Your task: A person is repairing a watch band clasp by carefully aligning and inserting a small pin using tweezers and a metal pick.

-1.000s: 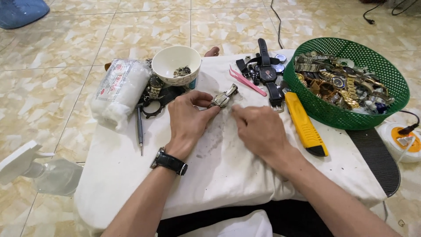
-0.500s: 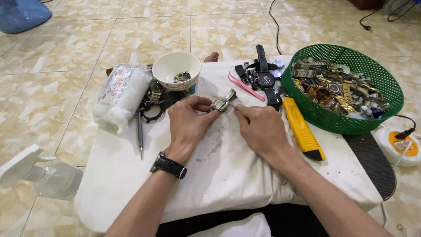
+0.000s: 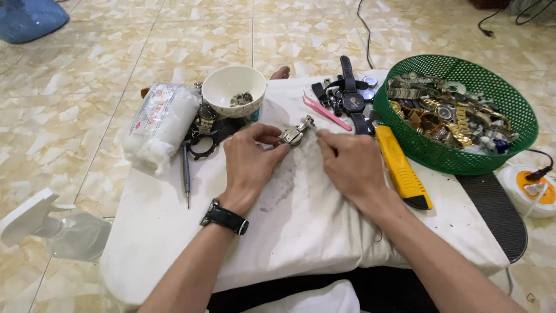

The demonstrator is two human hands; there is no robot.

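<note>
My left hand (image 3: 250, 162), with a black wristwatch on its wrist, pinches a small metal watch (image 3: 295, 134) by its case over the white cloth (image 3: 289, 232). The watch's short metal band sticks out up and to the right. Just to the right of the watch, my right hand (image 3: 350, 165) has its fingertips closed at the end of that band; whether it holds a small tool I cannot tell. Dark smudges mark the cloth under both hands.
A green mesh basket (image 3: 509, 98) full of watches sits at the right. A yellow utility knife (image 3: 401, 168), pink tweezers (image 3: 325, 112), black watches (image 3: 350, 95), a white bowl (image 3: 233, 87), a wrapped cotton roll (image 3: 159, 124) and a thin screwdriver (image 3: 186, 177) lie around.
The hands stay on the watch with only slight finger shifts. The view has tilted a little, so everything sits lower in the frame.
</note>
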